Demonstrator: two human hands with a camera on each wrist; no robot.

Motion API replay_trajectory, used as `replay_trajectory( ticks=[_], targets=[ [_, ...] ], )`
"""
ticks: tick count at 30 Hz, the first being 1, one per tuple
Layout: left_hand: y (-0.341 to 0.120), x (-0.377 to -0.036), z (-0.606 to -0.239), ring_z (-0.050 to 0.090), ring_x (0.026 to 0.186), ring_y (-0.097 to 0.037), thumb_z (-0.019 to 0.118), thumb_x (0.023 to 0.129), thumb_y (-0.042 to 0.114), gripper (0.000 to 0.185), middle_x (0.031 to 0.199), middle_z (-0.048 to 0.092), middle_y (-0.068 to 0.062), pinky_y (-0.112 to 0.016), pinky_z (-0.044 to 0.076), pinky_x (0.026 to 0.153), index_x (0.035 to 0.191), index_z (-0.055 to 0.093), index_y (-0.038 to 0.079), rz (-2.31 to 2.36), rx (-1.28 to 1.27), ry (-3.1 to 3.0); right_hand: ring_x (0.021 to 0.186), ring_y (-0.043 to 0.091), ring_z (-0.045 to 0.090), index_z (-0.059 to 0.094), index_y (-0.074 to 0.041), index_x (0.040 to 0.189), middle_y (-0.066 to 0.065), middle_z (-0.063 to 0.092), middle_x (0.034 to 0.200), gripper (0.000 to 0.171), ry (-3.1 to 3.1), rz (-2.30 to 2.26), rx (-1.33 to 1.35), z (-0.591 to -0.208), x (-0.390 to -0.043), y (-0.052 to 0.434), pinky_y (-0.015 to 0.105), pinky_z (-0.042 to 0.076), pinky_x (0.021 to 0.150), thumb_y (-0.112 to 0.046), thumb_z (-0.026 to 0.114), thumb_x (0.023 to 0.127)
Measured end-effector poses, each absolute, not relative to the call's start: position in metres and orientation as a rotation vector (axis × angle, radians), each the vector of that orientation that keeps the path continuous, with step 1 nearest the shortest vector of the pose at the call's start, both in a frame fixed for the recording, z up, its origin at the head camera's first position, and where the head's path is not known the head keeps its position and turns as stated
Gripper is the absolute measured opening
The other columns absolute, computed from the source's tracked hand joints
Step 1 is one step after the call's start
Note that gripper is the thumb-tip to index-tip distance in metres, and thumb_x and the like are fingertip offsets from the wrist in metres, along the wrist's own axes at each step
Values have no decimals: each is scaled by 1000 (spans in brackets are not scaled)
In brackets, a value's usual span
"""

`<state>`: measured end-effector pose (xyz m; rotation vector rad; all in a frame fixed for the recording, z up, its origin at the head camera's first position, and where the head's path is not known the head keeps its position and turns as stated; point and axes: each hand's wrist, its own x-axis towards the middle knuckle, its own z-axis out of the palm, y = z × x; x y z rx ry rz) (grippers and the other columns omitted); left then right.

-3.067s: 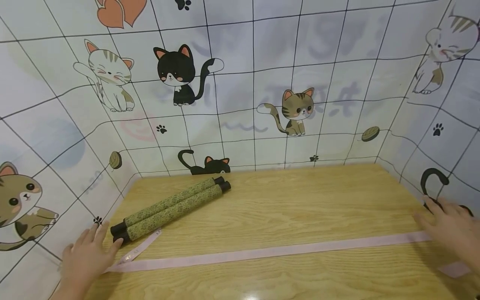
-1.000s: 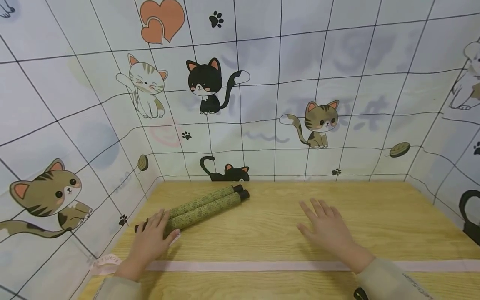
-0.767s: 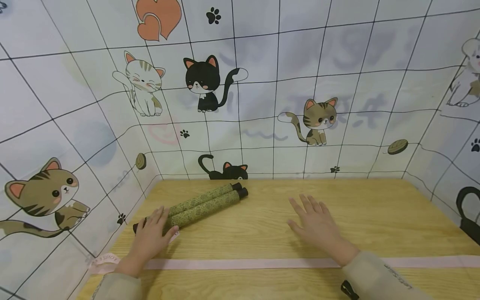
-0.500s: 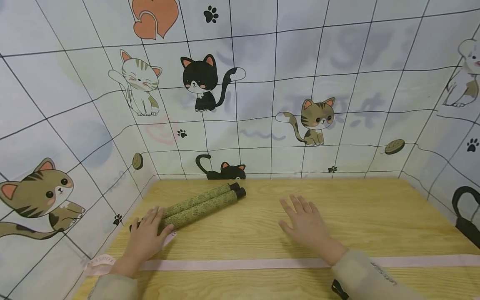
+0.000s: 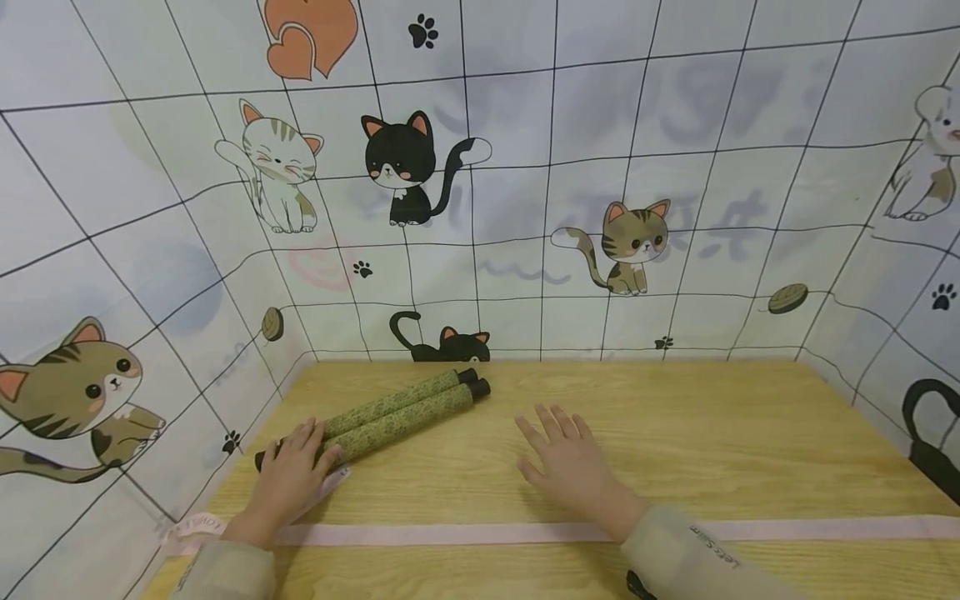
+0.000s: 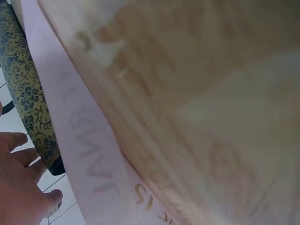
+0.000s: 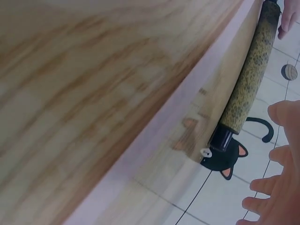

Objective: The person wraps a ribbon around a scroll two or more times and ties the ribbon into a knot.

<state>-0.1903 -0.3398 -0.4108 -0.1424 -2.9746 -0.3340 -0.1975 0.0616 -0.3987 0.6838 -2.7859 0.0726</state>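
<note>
A rolled scroll (image 5: pixel 405 419) lies slanted on the left of the wooden table, wound as two parallel rolls in green-gold patterned cloth with black ends. My left hand (image 5: pixel 288 479) is at the scroll's near left end, fingers extended over it and hiding part of it. In the left wrist view, the fingertips (image 6: pixel 30 157) appear beside the roll's black end. Right of the scroll, my right hand (image 5: pixel 573 467) is spread over the table, holding nothing. A pink ribbon (image 5: pixel 450 534) stretches flat across the table, passing under both forearms; its lettered left end (image 5: pixel 197 525) is looped.
Tile-patterned sheeting with printed cats (image 5: pixel 517 175) stands around the table (image 5: pixel 675 417) at the back and sides. A black strap-like loop (image 5: pixel 933 417) shows at the right side. A small black item (image 5: pixel 637 586) hangs by the right sleeve.
Both hands have left the ribbon's ends. My left hand has moved forward onto the scroll's near end, and my right hand has swept left from the table's right side toward the scroll.
</note>
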Motion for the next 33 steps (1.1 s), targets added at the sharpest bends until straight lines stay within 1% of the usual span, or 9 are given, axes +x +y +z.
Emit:
replay_trajectory(
  ticks=[4,11,17,25,29,33],
  targets=[
    [-340,-194,-413,22,133,-45,33,101,42,63,147,24,-28,-66,10,103,142,30,-6,-311,-156,-2983,134,36,30,39,-21,144,15,36,145,59,-2785,73,725,-401,-200,47,55,25,105,-50,47,93],
    [-344,-195,-414,21,133,-46,29,99,50,73,147,21,-29,-67,9,102,143,25,-8,-360,-162,-3004,136,36,26,34,-20,146,16,32,147,60,-2810,124,792,-399,-206,15,55,21,107,-49,45,94],
    [-340,-199,-403,19,134,-46,31,99,48,73,147,20,-30,-67,8,102,143,23,-9,-380,-171,-3001,134,35,30,34,-22,146,15,34,146,58,-2749,73,804,-399,-217,2,53,25,106,-47,45,95],
    [-343,-202,-402,22,133,-47,34,99,48,74,146,22,-31,-66,15,101,141,25,-12,-312,-176,-3037,134,34,31,33,-20,146,16,36,145,56,-2730,53,798,-399,-229,-16,51,27,106,-43,46,96],
    [-347,-203,-403,24,131,-48,35,99,48,73,144,25,-32,-67,15,100,140,27,-13,-318,-174,-3025,134,34,31,32,-21,147,15,34,146,55,-2783,38,791,-401,-233,-25,50,26,107,-43,42,98],
    [-349,-204,-406,23,131,-49,35,99,46,73,144,24,-33,-68,14,101,139,26,-15,-332,-170,-3051,132,34,35,31,-20,147,14,34,146,53,-2848,10,799,-407,-234,-32,46,29,106,-42,38,99]
  ],
)
